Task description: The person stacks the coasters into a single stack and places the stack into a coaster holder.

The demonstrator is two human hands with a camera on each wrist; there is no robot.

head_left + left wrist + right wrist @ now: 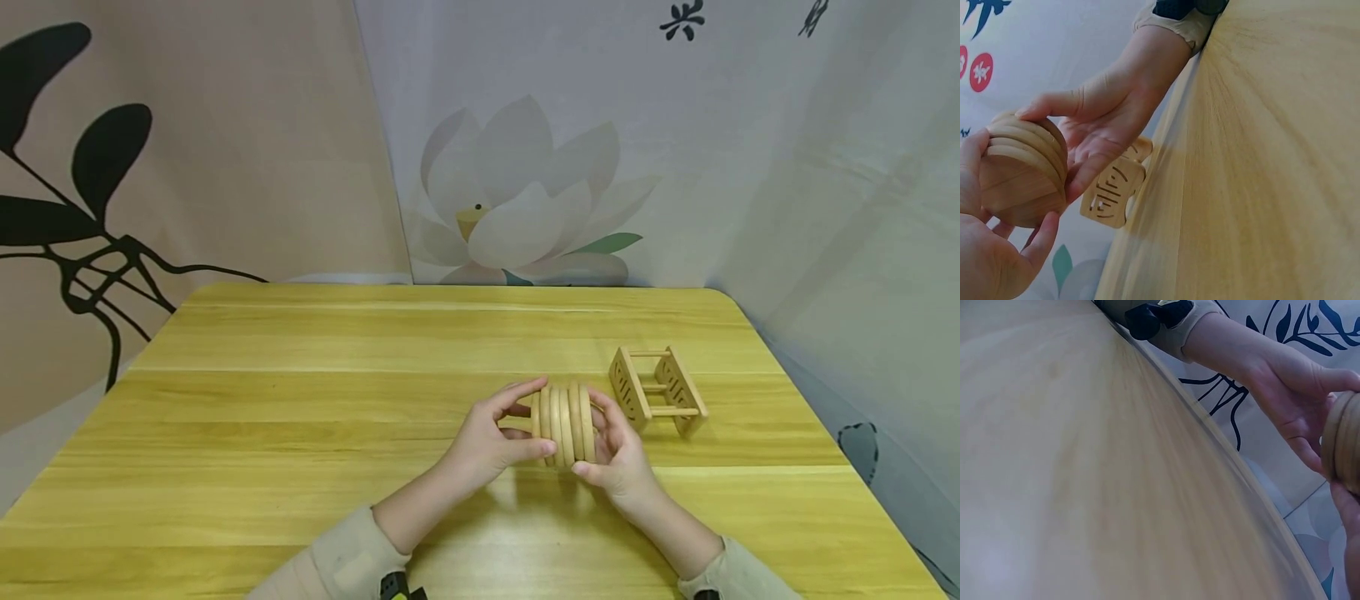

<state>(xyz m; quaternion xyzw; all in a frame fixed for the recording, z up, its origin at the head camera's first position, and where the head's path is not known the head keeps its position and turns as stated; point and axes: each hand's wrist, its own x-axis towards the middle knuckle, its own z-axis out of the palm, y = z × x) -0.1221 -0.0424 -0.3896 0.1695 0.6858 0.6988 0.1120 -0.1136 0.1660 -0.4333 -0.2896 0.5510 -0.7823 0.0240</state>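
Note:
Between the two hands is a stack of several round wooden coasters (564,423), held on edge above the table (300,467). The left hand (491,437) grips the stack from the left, thumb at the near side and fingers at the far side. From the right, the right hand (618,454) holds the other end with thumb and fingers. In the left wrist view the flat face of the end coaster (1019,190) shows, with the discs slightly fanned. Part of the stack (1344,444) appears at the edge of the right wrist view.
A wooden coaster holder (652,411) with slotted side panels and thin crossbars stands on the table just right of and beyond the right hand. Behind the table hangs a printed cloth (525,167) with a lotus flower and dark leaves.

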